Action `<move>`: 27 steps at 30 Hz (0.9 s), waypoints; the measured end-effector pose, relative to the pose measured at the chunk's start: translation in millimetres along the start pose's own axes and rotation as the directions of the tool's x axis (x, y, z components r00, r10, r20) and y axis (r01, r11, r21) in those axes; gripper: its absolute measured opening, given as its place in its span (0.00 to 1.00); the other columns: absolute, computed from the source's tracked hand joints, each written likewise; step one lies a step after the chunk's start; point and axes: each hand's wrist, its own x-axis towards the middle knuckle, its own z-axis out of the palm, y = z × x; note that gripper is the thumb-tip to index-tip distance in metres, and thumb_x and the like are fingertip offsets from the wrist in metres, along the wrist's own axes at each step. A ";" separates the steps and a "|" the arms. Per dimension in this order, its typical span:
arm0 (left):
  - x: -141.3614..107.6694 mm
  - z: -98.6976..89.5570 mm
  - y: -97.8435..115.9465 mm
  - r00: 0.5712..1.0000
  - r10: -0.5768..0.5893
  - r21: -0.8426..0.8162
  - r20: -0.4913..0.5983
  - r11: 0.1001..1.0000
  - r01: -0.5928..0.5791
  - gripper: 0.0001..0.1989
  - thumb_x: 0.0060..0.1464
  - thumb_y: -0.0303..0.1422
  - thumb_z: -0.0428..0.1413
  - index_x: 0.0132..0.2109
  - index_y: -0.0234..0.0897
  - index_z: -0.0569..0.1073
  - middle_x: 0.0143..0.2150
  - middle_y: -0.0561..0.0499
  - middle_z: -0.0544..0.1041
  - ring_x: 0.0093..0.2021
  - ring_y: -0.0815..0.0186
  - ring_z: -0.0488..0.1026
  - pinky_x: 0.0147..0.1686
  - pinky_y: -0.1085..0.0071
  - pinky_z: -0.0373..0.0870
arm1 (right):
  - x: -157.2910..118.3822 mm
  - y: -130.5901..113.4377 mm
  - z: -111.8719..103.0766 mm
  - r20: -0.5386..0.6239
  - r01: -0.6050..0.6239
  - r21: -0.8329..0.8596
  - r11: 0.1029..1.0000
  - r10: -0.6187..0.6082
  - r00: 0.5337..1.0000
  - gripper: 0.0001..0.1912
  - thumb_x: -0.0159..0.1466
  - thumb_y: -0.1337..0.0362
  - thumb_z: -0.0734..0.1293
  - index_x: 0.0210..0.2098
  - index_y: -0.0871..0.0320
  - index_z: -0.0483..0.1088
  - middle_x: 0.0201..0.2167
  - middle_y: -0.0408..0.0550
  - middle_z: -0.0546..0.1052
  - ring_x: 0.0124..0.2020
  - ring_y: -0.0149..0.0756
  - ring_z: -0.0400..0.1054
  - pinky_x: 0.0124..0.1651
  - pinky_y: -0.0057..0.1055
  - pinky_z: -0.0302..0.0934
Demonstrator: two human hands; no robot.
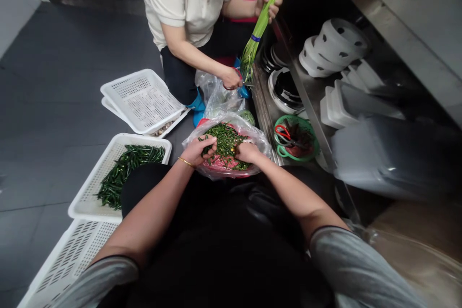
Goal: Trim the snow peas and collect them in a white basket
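Note:
Small green chillies or stems point(224, 138) fill a red basin lined with a clear plastic bag point(265, 147) in front of me. My left hand point(198, 150), with a gold bangle at the wrist, is at the basin's left side, its fingers curled round some green pieces. At the right side my right hand point(247, 152) reaches into the greens with its fingers pressed together; what they pinch is hidden. Larger dark green chillies point(126, 173) lie in a white perforated basket point(86, 187) to my left.
Across from me a person point(184, 5) holds a long green bunch point(269, 9) and red-handled scissors point(233, 84). White baskets point(142, 98) stand on the left floor. At right are a green colander point(314, 142) and a metal shelf with containers point(335, 48).

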 end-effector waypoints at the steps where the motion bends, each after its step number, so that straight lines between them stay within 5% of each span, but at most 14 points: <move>1: 1.4 -1.0 -1.9 0.999 -0.022 0.046 -0.035 0.999 0.023 0.13 0.42 0.35 0.65 0.24 0.32 0.71 0.19 0.52 0.69 0.15 0.77 0.58 0.11 0.81 0.43 | -3.7 5.8 -3.8 0.011 -0.005 0.059 0.998 0.004 1.000 0.05 0.54 0.65 0.70 0.27 0.63 0.74 0.32 0.55 0.78 0.38 0.43 0.72 0.40 0.31 0.63; 5: 7.0 -2.2 -13.0 0.986 -0.090 0.290 -0.142 0.948 0.128 0.13 0.42 0.35 0.65 0.23 0.32 0.71 0.17 0.51 0.67 0.12 0.76 0.57 0.11 0.78 0.42 | -21.8 15.6 -10.3 0.042 -0.029 0.358 0.933 0.015 0.999 0.12 0.60 0.59 0.66 0.24 0.61 0.70 0.21 0.45 0.73 0.22 0.29 0.67 0.26 0.24 0.60; 9: 7.1 2.4 -23.8 0.977 -0.167 0.457 -0.135 0.864 0.211 0.18 0.42 0.40 0.65 0.19 0.33 0.68 0.13 0.53 0.63 0.11 0.76 0.55 0.12 0.76 0.43 | -36.9 -6.9 4.7 0.077 -0.029 0.631 0.775 -0.025 0.997 0.17 0.64 0.54 0.58 0.31 0.61 0.69 0.21 0.42 0.71 0.15 0.24 0.61 0.18 0.22 0.58; 15: 0.2 5.8 -17.7 0.989 -0.136 0.381 -0.058 0.913 0.148 0.19 0.41 0.44 0.63 0.23 0.34 0.68 0.15 0.56 0.63 0.13 0.77 0.53 0.13 0.77 0.44 | -36.7 -27.4 5.8 0.041 0.043 0.841 0.539 -0.143 0.989 0.25 0.56 0.41 0.63 0.29 0.60 0.66 0.19 0.40 0.70 0.16 0.24 0.63 0.18 0.21 0.60; 19: -4.4 9.0 -10.4 0.996 -0.089 0.494 0.029 0.867 0.063 0.17 0.41 0.42 0.63 0.22 0.34 0.67 0.16 0.57 0.65 0.15 0.78 0.53 0.15 0.77 0.47 | -21.8 -26.5 -9.5 0.006 0.044 0.952 0.303 -0.159 0.987 0.27 0.53 0.38 0.65 0.25 0.59 0.64 0.11 0.32 0.58 0.10 0.22 0.53 0.11 0.20 0.51; 22: -6.7 12.9 -9.2 0.998 -0.044 0.567 0.055 0.824 0.005 0.15 0.43 0.40 0.61 0.22 0.34 0.67 0.16 0.57 0.65 0.16 0.77 0.55 0.16 0.77 0.50 | -15.1 -31.4 -15.0 -0.010 0.060 0.952 0.301 -0.165 0.986 0.26 0.50 0.41 0.69 0.21 0.58 0.59 0.10 0.31 0.57 0.08 0.20 0.49 0.09 0.19 0.45; 27: -9.8 17.2 -7.4 0.998 0.034 0.545 0.056 0.836 -0.059 0.10 0.43 0.36 0.60 0.24 0.34 0.71 0.16 0.56 0.65 0.16 0.75 0.56 0.16 0.77 0.51 | -21.8 -38.1 -22.0 -0.068 0.151 0.856 0.494 -0.180 0.981 0.25 0.53 0.44 0.68 0.19 0.58 0.60 0.09 0.34 0.61 0.09 0.22 0.53 0.10 0.19 0.47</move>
